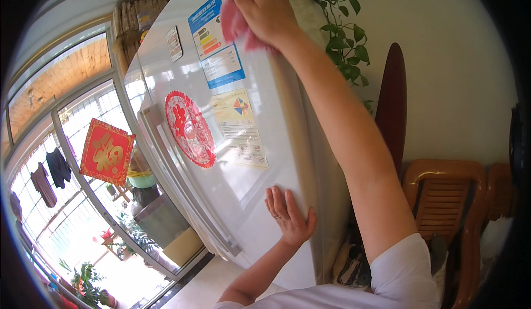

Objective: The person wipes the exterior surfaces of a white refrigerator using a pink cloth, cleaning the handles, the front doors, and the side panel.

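Note:
A white refrigerator (253, 193) fills the middle of the view. High on its door, by the right edge, my right hand (265, 12) presses a pink cloth (234, 22) against the surface. Lower down, my left hand (288, 217) rests on the door with its fingers spread, near the same edge, and holds nothing. Beside the cloth is a blue-bordered energy label (224, 66). Below that are a yellowish printed sheet (242, 134) and a round red paper-cut decoration (188, 128). A long door handle (186, 184) runs along the left side.
At left, a glass sliding door (83, 188) bears a red diamond-shaped decoration (107, 151). Hanging clothes (58, 168) and potted plants (87, 284) show beyond it. A trailing green vine (348, 54) hangs at the refrigerator's right, above a wooden chair (442, 201).

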Action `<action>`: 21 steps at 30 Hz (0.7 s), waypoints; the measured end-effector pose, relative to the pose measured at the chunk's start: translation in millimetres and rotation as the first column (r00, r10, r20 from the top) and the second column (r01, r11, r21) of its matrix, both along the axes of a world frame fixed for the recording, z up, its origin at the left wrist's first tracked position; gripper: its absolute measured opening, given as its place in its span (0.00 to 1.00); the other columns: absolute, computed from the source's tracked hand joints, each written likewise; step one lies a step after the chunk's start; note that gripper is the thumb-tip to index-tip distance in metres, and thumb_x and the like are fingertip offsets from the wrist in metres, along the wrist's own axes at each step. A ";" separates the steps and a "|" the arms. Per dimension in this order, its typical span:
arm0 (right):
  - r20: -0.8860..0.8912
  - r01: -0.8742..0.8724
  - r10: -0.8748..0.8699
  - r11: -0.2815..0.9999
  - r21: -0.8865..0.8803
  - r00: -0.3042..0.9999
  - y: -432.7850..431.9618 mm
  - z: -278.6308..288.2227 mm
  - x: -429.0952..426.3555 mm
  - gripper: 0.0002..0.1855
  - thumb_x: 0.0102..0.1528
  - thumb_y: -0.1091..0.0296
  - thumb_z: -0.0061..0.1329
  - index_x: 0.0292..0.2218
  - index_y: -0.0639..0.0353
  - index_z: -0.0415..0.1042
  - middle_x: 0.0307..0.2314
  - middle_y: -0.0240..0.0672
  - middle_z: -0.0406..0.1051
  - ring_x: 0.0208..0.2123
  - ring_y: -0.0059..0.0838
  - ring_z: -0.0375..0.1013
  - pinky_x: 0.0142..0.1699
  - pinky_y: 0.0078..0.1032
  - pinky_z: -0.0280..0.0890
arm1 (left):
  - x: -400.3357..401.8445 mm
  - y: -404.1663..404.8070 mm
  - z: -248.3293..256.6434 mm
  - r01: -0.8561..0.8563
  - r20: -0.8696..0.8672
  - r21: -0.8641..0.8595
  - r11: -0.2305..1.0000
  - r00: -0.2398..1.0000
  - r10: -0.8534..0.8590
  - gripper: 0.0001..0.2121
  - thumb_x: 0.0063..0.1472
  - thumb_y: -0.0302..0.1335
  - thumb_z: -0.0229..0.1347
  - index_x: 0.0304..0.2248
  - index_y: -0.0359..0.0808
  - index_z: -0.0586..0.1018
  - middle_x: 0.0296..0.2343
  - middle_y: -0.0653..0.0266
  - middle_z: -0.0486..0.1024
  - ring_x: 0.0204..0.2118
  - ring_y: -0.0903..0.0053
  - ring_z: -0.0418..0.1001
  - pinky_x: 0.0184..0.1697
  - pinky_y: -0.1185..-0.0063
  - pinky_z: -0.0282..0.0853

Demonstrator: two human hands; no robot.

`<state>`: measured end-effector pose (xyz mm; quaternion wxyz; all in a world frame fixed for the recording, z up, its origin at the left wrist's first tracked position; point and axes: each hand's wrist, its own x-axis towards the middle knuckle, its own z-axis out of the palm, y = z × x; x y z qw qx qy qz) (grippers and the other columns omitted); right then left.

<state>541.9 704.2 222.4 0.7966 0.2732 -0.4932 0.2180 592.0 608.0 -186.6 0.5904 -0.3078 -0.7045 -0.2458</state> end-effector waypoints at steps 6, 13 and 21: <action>-0.100 0.012 -0.021 0.996 -0.084 0.995 -0.5 26.4 -30.7 0.31 0.58 0.55 0.45 0.54 0.69 0.56 0.50 0.56 0.60 0.54 0.53 0.59 0.58 0.41 0.54 | -1.6 -6.8 1.5 -0.012 -0.008 -0.011 1.000 1.000 0.012 0.37 0.56 0.32 0.52 0.58 0.19 0.51 0.58 0.30 0.43 0.61 0.33 0.41 0.60 0.46 0.40; -0.039 -0.355 0.358 0.933 0.064 0.933 71.8 5.6 -104.2 0.28 0.56 0.54 0.47 0.54 0.58 0.61 0.45 0.47 0.68 0.50 0.44 0.67 0.58 0.36 0.57 | -3.1 -1.7 -0.7 -0.031 0.004 0.009 0.999 1.000 0.031 0.37 0.56 0.32 0.52 0.58 0.20 0.50 0.58 0.30 0.43 0.61 0.32 0.41 0.60 0.46 0.41; 0.429 -0.303 0.420 0.899 -0.316 0.800 66.3 10.2 -73.9 0.24 0.48 0.68 0.48 0.49 0.53 0.70 0.36 0.42 0.74 0.46 0.43 0.71 0.51 0.36 0.64 | -0.4 -11.0 -3.3 -0.046 0.019 -0.008 0.999 0.999 0.046 0.37 0.56 0.32 0.52 0.58 0.20 0.50 0.58 0.30 0.43 0.61 0.32 0.41 0.60 0.46 0.41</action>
